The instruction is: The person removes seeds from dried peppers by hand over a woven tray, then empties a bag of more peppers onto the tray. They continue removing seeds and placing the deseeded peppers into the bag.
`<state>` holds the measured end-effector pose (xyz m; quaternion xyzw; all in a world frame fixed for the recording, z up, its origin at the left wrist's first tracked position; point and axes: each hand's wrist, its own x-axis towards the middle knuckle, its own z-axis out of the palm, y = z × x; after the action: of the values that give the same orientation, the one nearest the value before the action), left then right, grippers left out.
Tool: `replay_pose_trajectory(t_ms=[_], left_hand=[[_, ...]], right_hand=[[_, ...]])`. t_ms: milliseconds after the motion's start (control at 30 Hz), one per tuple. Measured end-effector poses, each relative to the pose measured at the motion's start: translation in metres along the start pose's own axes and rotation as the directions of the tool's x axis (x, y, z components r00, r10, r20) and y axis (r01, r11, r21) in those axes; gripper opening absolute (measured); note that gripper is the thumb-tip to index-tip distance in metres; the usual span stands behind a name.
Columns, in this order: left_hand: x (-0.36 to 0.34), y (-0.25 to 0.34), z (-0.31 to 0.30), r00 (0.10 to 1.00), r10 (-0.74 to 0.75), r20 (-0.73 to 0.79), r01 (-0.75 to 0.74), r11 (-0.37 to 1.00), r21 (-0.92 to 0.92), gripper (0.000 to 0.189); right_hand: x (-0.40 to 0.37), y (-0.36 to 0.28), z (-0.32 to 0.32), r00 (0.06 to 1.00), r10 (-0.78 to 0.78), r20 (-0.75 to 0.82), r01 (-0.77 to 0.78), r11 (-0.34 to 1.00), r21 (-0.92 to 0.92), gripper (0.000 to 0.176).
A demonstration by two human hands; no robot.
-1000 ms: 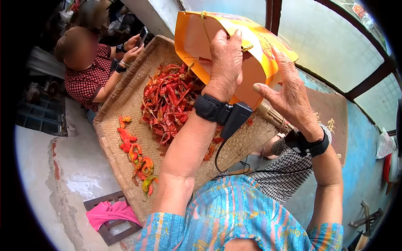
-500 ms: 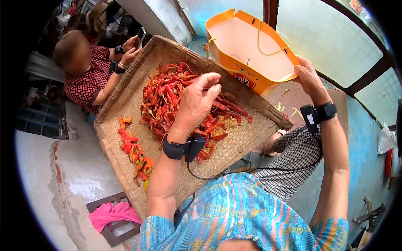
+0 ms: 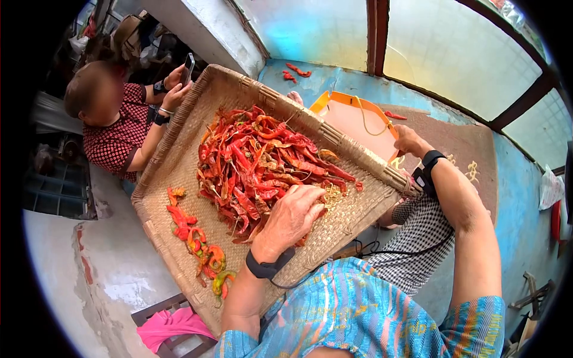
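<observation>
A heap of dried red chili peppers (image 3: 256,161) lies in a square woven bamboo tray (image 3: 179,143). My left hand (image 3: 290,216) rests over the near edge of the heap, its fingers bent and slightly apart, with nothing visible in it. Past the tray's right rim, my right hand (image 3: 410,142) grips the edge of an orange paper bag (image 3: 364,128) with a yellow cord handle. The bag's mouth faces up and shows a pale inside; its lower part is hidden behind the rim. Fresher red, orange and green peppers (image 3: 194,235) form a row along the tray's left side.
Across the tray, a person in a patterned red shirt (image 3: 113,128) holds a phone (image 3: 188,67). A few red peppers (image 3: 298,70) lie on the blue floor by the windows. A pink cloth (image 3: 173,327) hangs over a wooden stool at lower left. A brown mat (image 3: 459,143) lies at right.
My right hand has lowered the orange bag behind the tray's rim. My left hand has moved down from above the heap to its near edge.
</observation>
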<state>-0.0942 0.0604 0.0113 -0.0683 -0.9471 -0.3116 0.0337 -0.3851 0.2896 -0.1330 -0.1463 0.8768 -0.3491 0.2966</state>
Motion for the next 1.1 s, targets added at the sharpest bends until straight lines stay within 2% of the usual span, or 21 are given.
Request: replay_pose_trajectory(t_ms=[67,133,200,233,267,300,333,400,467,500,533,567,633,667,767,833,867,933,1100], left_hand=[[-0.004,-0.002,0.002,1.000,-0.017,-0.022,0.017,1.000,-0.009,0.025],[-0.005,-0.004,0.000,1.000,-0.029,-0.005,0.029,1.000,-0.005,0.025],[-0.006,-0.001,-0.005,0.999,0.006,-0.036,-0.004,0.998,0.060,0.025],[-0.009,0.003,-0.008,0.999,-0.005,-0.041,0.008,0.998,0.064,0.025],[-0.011,0.008,-0.014,0.998,-0.033,-0.062,0.032,0.999,-0.021,0.024],[-0.013,0.013,-0.020,0.995,-0.061,-0.079,0.053,0.993,-0.106,0.024],[-0.013,0.017,-0.028,0.995,-0.065,-0.081,0.057,0.993,-0.101,0.024],[-0.011,0.020,-0.050,0.959,0.046,-0.279,-0.031,0.998,0.058,0.024],[-0.008,0.009,-0.066,0.908,0.060,-0.414,0.039,0.973,0.225,0.029],[-0.006,0.001,-0.073,0.912,0.050,-0.407,0.101,0.935,0.339,0.035],[-0.006,-0.006,-0.077,0.915,0.043,-0.402,0.156,0.880,0.450,0.040],[-0.009,-0.013,-0.075,0.914,0.043,-0.404,0.160,0.876,0.456,0.040],[-0.014,-0.031,-0.066,0.945,-0.084,-0.318,0.263,0.773,0.578,0.053],[-0.019,-0.035,-0.061,0.947,-0.138,-0.289,0.291,0.750,0.595,0.060],[-0.035,-0.036,-0.055,0.941,-0.162,-0.298,0.314,0.749,0.583,0.055],[-0.053,-0.046,-0.054,0.897,-0.232,-0.376,0.410,0.756,0.510,0.048],[-0.060,-0.050,-0.055,0.876,-0.280,-0.393,0.446,0.781,0.437,0.042],[-0.072,-0.060,-0.058,0.833,-0.360,-0.419,0.499,0.817,0.289,0.042],[-0.083,-0.077,-0.071,0.798,-0.423,-0.429,0.508,0.855,0.103,0.042]], right_hand=[[-0.005,-0.001,0.003,1.000,0.002,0.000,-0.002,1.000,0.017,0.037],[0.003,-0.003,0.001,0.999,0.030,0.035,-0.024,0.987,-0.157,0.040],[-0.007,-0.010,-0.006,0.997,0.040,0.071,-0.033,0.995,-0.094,0.044],[-0.019,-0.023,-0.012,0.999,0.029,0.028,-0.025,0.989,-0.145,0.039],[-0.023,-0.032,-0.013,1.000,0.016,-0.017,-0.019,0.981,-0.191,0.034],[-0.014,-0.019,-0.014,0.981,-0.186,-0.061,0.161,0.943,-0.290,0.035],[-0.014,-0.023,-0.018,0.985,-0.133,-0.106,0.107,0.970,-0.218,0.040],[-0.018,-0.032,-0.033,0.972,-0.191,-0.135,0.162,0.967,-0.196,0.042],[-0.025,-0.040,-0.038,0.919,-0.276,-0.282,0.280,0.960,-0.027,0.040],[-0.040,-0.058,-0.041,0.892,-0.292,-0.345,0.322,0.946,0.031,0.036],[-0.047,-0.067,-0.043,0.862,-0.333,-0.382,0.357,0.934,-0.008,0.034],[-0.053,-0.073,-0.041,0.850,-0.355,-0.389,0.402,0.915,0.044,0.033],[-0.063,-0.087,-0.038,0.836,-0.377,-0.398,0.447,0.890,0.095,0.032],[-0.068,-0.095,-0.035,0.847,-0.416,-0.330,0.467,0.880,0.090,0.030],[-0.080,-0.108,-0.017,0.860,-0.469,-0.201,0.495,0.862,0.109,0.029],[-0.081,-0.110,-0.010,0.860,-0.498,-0.115,0.509,0.854,0.107,0.027],[-0.080,-0.112,-0.008,0.859,-0.500,-0.111,0.511,0.853,0.105,0.027],[-0.077,-0.115,-0.005,0.847,-0.528,-0.052,0.530,0.848,0.012,0.026],[-0.070,-0.117,-0.001,0.853,-0.519,-0.062,0.520,0.854,-0.002,0.026]])
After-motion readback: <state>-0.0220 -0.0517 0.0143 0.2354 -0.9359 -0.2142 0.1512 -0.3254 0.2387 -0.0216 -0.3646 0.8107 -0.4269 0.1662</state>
